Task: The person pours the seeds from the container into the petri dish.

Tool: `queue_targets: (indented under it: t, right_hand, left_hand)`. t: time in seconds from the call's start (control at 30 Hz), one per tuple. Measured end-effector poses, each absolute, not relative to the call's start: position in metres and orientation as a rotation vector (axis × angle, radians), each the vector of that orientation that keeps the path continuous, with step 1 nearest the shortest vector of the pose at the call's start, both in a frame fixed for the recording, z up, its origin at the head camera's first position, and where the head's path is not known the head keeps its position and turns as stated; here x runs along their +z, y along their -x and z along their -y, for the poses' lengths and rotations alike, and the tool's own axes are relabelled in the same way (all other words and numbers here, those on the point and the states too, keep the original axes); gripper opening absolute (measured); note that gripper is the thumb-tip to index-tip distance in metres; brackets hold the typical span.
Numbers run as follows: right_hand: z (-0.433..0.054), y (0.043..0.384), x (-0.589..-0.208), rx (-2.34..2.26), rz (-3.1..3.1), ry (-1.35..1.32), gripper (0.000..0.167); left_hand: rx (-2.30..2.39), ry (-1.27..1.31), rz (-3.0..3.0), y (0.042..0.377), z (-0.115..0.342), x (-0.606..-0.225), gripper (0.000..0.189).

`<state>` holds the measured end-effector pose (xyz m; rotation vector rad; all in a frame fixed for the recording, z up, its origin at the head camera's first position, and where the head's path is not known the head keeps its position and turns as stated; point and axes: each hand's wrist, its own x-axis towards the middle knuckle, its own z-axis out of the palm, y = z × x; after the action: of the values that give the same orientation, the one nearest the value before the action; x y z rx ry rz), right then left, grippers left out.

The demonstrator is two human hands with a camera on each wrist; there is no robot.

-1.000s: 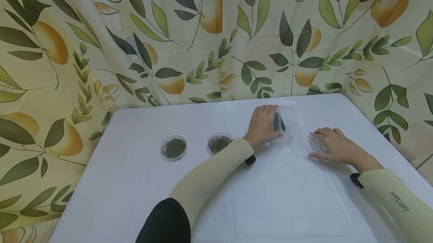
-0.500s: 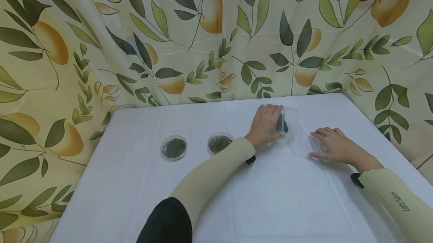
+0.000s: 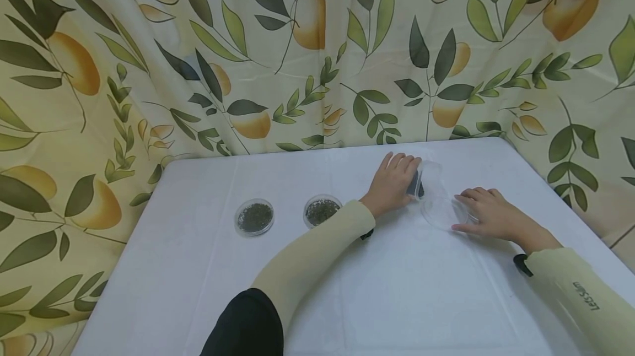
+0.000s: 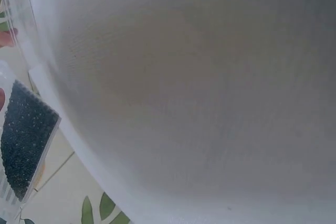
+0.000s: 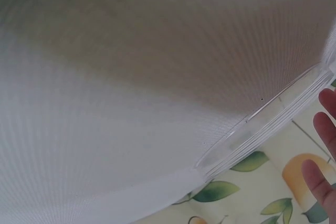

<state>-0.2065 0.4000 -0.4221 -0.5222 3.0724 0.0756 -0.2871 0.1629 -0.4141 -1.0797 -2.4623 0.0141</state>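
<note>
My left hand (image 3: 390, 184) grips a clear plastic box (image 3: 430, 173) near the far right of the table. The box is tipped on its side, its transparent part leaning rightward, and dark granules (image 4: 26, 140) are banked against one wall. Just below and right of it lies a clear round dish (image 3: 441, 214), overlapped by the box in the head view. My right hand (image 3: 488, 214) rests at the dish's right edge, thumb and forefinger spread along the rim. In the right wrist view, several straight fingers (image 5: 324, 129) show close above the clear rim.
Two round clear dishes of dark grainy material stand to the left: one dish (image 3: 254, 217) in full sight, the other dish (image 3: 322, 210) partly covered by my left sleeve (image 3: 312, 257). A white cloth covers the table (image 3: 412, 290). A leaf-and-fruit-patterned curtain (image 3: 297, 69) hangs behind.
My left hand has shifted slightly to the right with the box, bringing its clear end closer over the round dish. My right hand and the dishes have stayed in place.
</note>
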Motion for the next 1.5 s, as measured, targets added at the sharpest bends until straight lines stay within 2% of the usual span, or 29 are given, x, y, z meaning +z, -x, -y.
queue_targets:
  t: [0.63,0.97,1.5]
  right_hand:
    - [-0.399,0.207,-0.422,0.062,-3.068,0.497,0.083]
    - [-0.4,0.208,-0.424,0.079,-3.066,0.499,0.085]
    - [-0.401,0.208,-0.425,0.086,-3.062,0.497,0.086]
  left_hand:
    - [0.045,1.156,2.328,0.293,-0.165,-0.417,0.073]
    - [0.057,1.22,2.342,0.295,-0.168,-0.414,0.079]
    - [0.084,1.266,2.293,0.3,-0.17,-0.416,0.074]
